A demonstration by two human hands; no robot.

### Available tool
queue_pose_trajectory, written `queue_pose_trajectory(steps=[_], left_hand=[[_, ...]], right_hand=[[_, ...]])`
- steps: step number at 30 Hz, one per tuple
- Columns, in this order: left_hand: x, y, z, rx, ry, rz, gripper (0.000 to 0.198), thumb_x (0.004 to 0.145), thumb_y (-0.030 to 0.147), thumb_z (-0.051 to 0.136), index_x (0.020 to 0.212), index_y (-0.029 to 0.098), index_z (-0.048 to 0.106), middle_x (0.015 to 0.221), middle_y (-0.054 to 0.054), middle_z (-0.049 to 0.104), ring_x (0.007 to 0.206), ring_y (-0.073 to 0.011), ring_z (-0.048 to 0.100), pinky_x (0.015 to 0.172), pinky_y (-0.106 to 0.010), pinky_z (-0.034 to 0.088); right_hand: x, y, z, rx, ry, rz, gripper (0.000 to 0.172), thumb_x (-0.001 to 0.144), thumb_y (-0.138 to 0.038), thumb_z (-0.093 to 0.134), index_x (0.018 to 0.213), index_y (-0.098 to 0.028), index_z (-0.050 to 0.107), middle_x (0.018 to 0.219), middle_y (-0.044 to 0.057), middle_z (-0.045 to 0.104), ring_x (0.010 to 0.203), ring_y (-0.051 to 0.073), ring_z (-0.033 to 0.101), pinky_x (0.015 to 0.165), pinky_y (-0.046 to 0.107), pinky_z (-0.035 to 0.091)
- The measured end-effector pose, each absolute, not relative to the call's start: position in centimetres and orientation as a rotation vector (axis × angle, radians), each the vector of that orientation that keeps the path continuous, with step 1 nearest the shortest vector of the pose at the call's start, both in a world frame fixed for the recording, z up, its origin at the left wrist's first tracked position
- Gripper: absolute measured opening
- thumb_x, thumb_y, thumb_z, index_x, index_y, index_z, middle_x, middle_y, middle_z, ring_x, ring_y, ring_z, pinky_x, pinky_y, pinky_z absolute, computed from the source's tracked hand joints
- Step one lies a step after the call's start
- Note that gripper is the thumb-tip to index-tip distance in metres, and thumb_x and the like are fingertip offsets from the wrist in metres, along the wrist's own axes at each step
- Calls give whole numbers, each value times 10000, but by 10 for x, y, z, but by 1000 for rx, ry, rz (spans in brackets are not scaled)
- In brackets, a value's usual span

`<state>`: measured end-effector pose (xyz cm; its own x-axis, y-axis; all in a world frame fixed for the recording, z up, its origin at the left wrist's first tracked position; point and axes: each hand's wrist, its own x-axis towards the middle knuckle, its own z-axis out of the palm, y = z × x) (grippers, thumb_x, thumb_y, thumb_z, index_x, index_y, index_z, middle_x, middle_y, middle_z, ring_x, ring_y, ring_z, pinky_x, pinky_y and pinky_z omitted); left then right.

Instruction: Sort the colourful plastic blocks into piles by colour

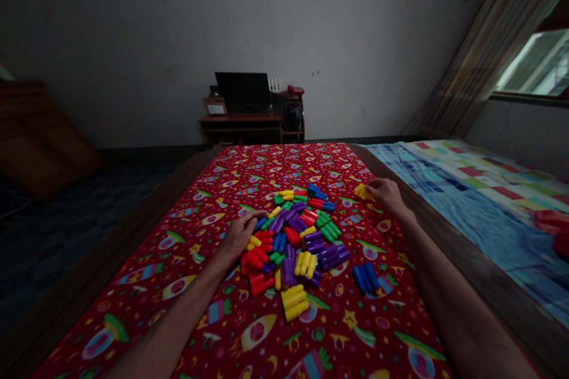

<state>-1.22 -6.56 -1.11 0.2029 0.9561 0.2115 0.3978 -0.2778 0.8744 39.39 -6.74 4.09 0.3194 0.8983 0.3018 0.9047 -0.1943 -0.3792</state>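
A pile of plastic building pieces [288, 243] in red, yellow, blue, green and purple lies on the red patterned cloth. Each piece looks like a row of joined tubes. At the pile's left edge rests my left hand [240, 235], fingers reaching over it beside a blue piece [260, 224]; it holds nothing that I can see. Off to the right of the pile, my right hand [386, 194] pinches a yellow building piece [361, 191] close to the cloth. Nearer to me, a dark blue piece [365, 278] and a yellow piece [294, 302] lie by the pile.
The cloth [249, 160] covers a brown wooden table [178, 180]. Along the right side is a bed with a blue and checkered cover [400, 169]. A desk [242, 120] with a monitor [243, 92] stands against the far wall, and a wooden cabinet [42, 136] at left.
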Motion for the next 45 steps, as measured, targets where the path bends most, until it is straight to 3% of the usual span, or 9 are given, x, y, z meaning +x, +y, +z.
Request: queue_pose_trajectory(steps=[5, 9, 15, 19, 24, 30, 38, 42, 45], left_hand=[[-14, -61, -15, 1829, 1293, 1021, 426, 788, 418, 459, 1041, 174, 701, 1049, -76, 721, 1018, -255, 648, 957, -396, 480], [-15, -60, -15, 1832, 1292, 1010, 429, 785, 430, 462, 1034, 176, 701, 1046, -81, 723, 1007, -259, 652, 938, -402, 493], [-12, -67, -8, 1923, 1247, 1067, 450, 832, 471, 438, 1081, 178, 671, 1116, -93, 695, 1057, -252, 628, 948, -399, 487], [-12, -65, -1, 2185, 1165, 951, 415, 805, 476, 497, 1045, 196, 687, 1099, -105, 682, 1062, -252, 608, 973, -394, 464], [-32, -59, 21, 2169, 1153, 674, 464, 761, 524, 554, 1089, 220, 678, 1103, -85, 684, 1011, -244, 637, 900, -330, 505], [-48, -71, 47, 2073, 1161, 371, 372, 630, 467, 705, 934, 254, 726, 882, -11, 739, 766, -212, 679, 655, -245, 519], [-35, -75, 58, 2149, 1302, 450, 255, 684, 454, 645, 702, 202, 681, 639, 14, 661, 586, -168, 595, 525, -232, 424], [-8, -88, 64, 2015, 1300, 808, 316, 694, 474, 641, 793, 174, 665, 736, -16, 691, 673, -187, 631, 598, -261, 491], [19, -106, 60, 2020, 1194, 879, 294, 726, 438, 640, 860, 177, 655, 823, -37, 709, 740, -199, 653, 665, -287, 527]], right_hand=[[378, -69, 50, -2028, -1510, -217, 325, 858, -312, 469, 891, -133, 737, 845, 122, 717, 767, 209, 617, 654, 270, 390], [320, -79, 63, -1610, -2010, 161, 308, 849, -285, 474, 784, -116, 723, 651, 32, 649, 583, 123, 532, 556, 217, 335], [252, -109, 56, -1469, -2640, 362, 195, 824, -212, 538, 868, -167, 723, 739, 55, 674, 608, 124, 535, 528, 214, 292], [251, -115, 53, -1467, -2674, 323, 163, 816, -187, 553, 880, -178, 703, 784, 63, 670, 645, 129, 538, 539, 214, 299], [281, -99, 70, -1351, -2524, 509, 232, 838, -260, 499, 733, -145, 672, 609, -7, 565, 531, 91, 451, 509, 211, 282], [347, -73, 68, -1842, -2030, 125, 349, 836, -316, 433, 706, -119, 691, 581, 24, 578, 542, 121, 494, 522, 233, 287], [353, -77, 55, -2131, -1731, -239, 308, 878, -259, 453, 915, -125, 728, 906, 153, 705, 789, 212, 625, 635, 258, 369], [297, -94, 69, -1532, -2103, 199, 361, 924, -342, 436, 912, -128, 727, 786, 68, 702, 709, 164, 610, 632, 228, 386], [251, -114, 70, -1056, -2257, 629, 372, 926, -409, 456, 1073, -160, 690, 905, 45, 716, 775, 160, 621, 650, 216, 415]])
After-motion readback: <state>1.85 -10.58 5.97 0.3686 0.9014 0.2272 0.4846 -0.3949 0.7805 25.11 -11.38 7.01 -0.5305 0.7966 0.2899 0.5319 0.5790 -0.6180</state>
